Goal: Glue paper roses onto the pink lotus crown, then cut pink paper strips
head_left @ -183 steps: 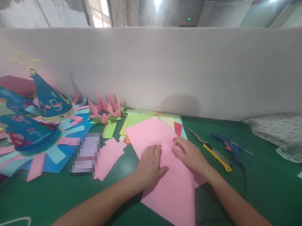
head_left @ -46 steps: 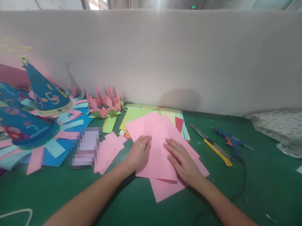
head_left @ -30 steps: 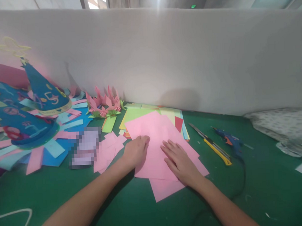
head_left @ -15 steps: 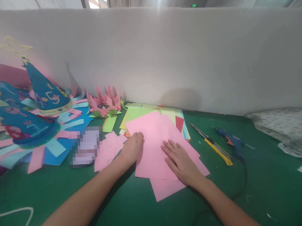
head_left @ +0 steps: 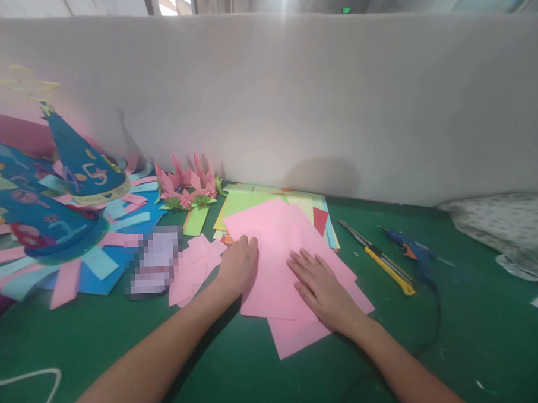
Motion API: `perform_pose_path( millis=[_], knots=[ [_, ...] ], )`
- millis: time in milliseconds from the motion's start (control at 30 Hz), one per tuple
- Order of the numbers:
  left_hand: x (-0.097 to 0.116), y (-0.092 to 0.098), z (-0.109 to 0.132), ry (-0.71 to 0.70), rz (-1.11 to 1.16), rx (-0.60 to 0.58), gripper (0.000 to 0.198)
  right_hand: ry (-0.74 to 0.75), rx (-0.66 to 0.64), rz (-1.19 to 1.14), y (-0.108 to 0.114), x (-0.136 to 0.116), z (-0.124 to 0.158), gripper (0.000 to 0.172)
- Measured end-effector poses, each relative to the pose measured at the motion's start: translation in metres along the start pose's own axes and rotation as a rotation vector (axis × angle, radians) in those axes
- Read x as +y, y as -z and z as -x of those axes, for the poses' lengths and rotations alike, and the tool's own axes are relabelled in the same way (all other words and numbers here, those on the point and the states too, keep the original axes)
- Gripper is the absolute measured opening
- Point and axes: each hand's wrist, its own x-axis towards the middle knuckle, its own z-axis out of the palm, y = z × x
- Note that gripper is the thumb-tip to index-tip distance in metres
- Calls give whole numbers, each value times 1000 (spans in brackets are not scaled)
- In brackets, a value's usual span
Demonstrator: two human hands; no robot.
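Several sheets of pink paper (head_left: 272,284) lie overlapped at different angles in front of me, on top of a stack of green, yellow and red paper (head_left: 246,200). At the left edge of the top sheet, my left hand (head_left: 239,263) is closed, its fingers curled on the paper and the fingertips partly hidden. My right hand (head_left: 320,288) rests flat on the right side of the sheets, fingers stretched out. Smaller pink paper pieces (head_left: 194,273) lie beside my left wrist.
Right of the paper are a yellow utility knife (head_left: 388,270), its blade out, and a blue glue gun (head_left: 411,249) with a cord. Leftward stand blue cone hats (head_left: 84,168), a pink paper crown (head_left: 190,184) and a blurred-out phone-shaped object (head_left: 153,263). A pale partition (head_left: 264,95) rises behind.
My left hand has shifted very slightly on the paper's left edge. My right hand and the sheets look the same.
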Motion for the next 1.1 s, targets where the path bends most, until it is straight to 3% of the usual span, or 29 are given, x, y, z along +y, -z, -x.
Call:
perform_pose_path(
  millis=[133,267,333,433,567,667,933,1100],
  knots=[
    [2,0,-2,-173,-32,104,24,-2,-17,27,-1,0,0,47],
    [1,-5,-10,-469,81,148,23,-3,-30,58,-1,0,-2,47],
    [3,-7,-13,-527,111,153,22,-2,-30,68,-1,-1,-2,47],
    [12,-8,-11,-454,71,147,21,1,-21,79,-2,-2,0,47],
    [28,-10,-5,-380,-18,165,49,12,7,105,-3,-4,3,48],
    [31,-11,-4,-372,-13,177,57,19,-2,120,-2,-4,4,49],
    [31,-9,-4,-359,-4,152,53,-8,-27,162,8,17,-24,50],
    [29,-24,-6,-471,110,168,52,-39,43,194,5,37,-52,49]
  ],
)
